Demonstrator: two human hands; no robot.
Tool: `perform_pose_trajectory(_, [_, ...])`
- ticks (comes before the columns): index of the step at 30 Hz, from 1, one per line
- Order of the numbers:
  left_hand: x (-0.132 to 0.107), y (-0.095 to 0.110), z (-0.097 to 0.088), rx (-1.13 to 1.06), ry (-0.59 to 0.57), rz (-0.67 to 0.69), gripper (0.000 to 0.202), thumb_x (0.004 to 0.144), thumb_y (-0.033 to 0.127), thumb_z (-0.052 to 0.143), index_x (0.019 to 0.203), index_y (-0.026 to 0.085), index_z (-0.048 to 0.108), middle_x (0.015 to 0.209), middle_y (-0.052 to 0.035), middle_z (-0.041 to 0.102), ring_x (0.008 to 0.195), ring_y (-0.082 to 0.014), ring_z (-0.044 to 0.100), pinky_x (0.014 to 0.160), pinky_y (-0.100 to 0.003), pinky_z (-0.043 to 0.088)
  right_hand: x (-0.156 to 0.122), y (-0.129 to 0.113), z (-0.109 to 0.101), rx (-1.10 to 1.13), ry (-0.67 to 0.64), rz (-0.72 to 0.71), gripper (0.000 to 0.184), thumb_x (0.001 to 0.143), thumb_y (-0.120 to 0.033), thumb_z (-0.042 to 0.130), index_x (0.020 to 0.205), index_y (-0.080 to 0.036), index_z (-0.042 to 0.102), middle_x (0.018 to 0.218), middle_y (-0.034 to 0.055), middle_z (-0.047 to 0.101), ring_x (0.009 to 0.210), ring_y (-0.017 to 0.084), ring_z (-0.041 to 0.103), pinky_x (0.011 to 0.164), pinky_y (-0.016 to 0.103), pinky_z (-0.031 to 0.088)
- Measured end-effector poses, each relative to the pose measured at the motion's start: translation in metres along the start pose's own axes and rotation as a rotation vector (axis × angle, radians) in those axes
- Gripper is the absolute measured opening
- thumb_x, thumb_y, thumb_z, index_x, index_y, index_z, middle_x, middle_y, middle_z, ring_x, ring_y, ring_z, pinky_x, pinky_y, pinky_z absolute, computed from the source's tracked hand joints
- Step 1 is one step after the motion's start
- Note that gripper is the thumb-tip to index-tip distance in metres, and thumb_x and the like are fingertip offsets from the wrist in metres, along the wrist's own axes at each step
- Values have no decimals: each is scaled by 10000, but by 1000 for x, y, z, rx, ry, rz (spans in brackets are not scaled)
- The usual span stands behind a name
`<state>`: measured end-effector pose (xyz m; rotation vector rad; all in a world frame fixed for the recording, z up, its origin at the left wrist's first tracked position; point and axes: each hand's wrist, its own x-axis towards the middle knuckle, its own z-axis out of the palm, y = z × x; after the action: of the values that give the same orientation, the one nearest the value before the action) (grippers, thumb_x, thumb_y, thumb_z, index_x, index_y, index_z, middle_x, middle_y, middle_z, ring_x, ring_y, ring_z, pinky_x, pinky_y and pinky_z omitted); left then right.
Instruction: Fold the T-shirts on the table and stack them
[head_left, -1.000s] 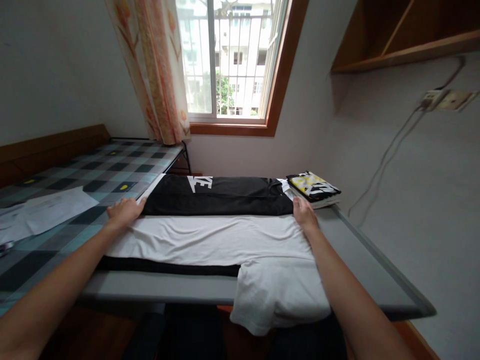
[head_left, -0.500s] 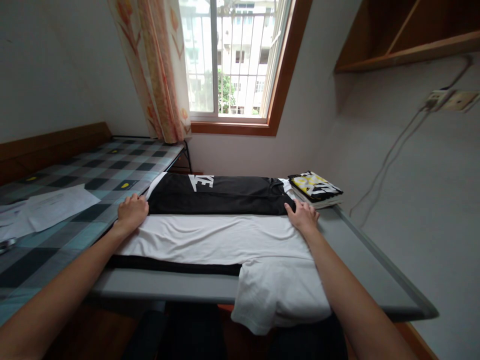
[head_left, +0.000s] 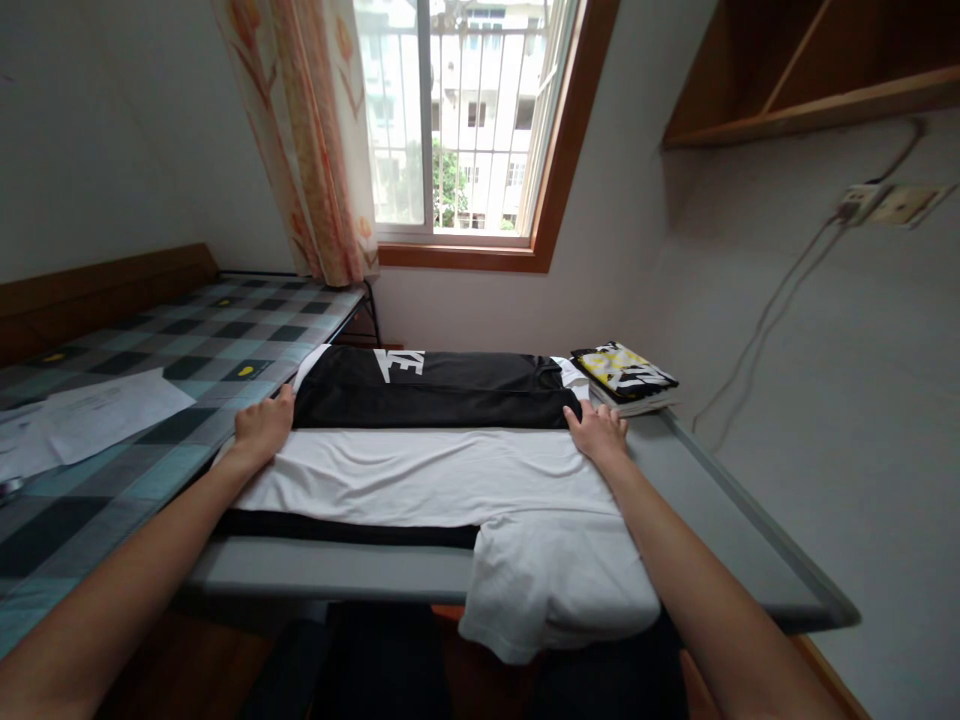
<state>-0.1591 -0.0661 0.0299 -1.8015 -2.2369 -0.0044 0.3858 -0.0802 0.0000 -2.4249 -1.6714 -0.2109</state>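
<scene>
A black and white T-shirt (head_left: 450,470) lies spread across a grey table, with its far black part folded over and white lettering on it. A white sleeve hangs over the table's front edge. My left hand (head_left: 264,425) is closed at the left end of the black fold, its fingers curled on the cloth. At the fold's right end my right hand (head_left: 600,428) grips the fabric, thumb on the black part and fingers partly hidden. Just beyond that hand sits a folded black, white and yellow garment (head_left: 626,368) on a pale stack.
Left of the table (head_left: 720,520) is a bed with a checked mat (head_left: 150,340), papers (head_left: 105,415) lying on it. A curtain (head_left: 315,150) hangs beside the barred window. A wooden shelf (head_left: 810,110) juts out at upper right, above a socket (head_left: 859,203) with cords.
The view has shifted slightly. Both hands stay at the ends of the black fold, the left hand's fingers a little more curled; the T-shirt lies almost the same.
</scene>
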Motion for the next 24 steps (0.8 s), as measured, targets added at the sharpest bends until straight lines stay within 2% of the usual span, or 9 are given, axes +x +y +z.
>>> perform_pose_trajectory(9, [-16,-7,-4,159,24,83,536,984,252,62,1217,120,527,880,-172,711,842,-337,688,687,-389,481,-8,2,-4,-68,33,-75,535,974,-529,328,1255,-155,588,1112,190,628,1081,328,556,900,446,383])
perform_pose_trajectory(14, [-18,-18,-13,153,-49,46,473,992,299,127,1215,146,515,899,-151,718,849,-329,686,699,-385,478,-21,6,-12,-98,26,-93,520,974,-522,345,1243,-150,588,1079,193,645,1055,323,573,883,432,389])
perform_pose_trajectory(18, [-22,-27,-19,119,-114,24,479,996,354,142,1225,151,512,926,-170,715,874,-331,690,723,-403,492,-37,13,-20,-130,-16,-103,518,972,-535,349,1251,-163,578,1067,188,657,1031,308,592,869,416,396])
perform_pose_trajectory(24, [-30,-37,-22,80,-135,48,509,992,406,166,1221,128,527,916,-197,701,879,-361,683,738,-461,501,-49,24,-26,-115,-71,-126,541,962,-567,342,1248,-174,579,995,165,675,958,307,620,831,414,413])
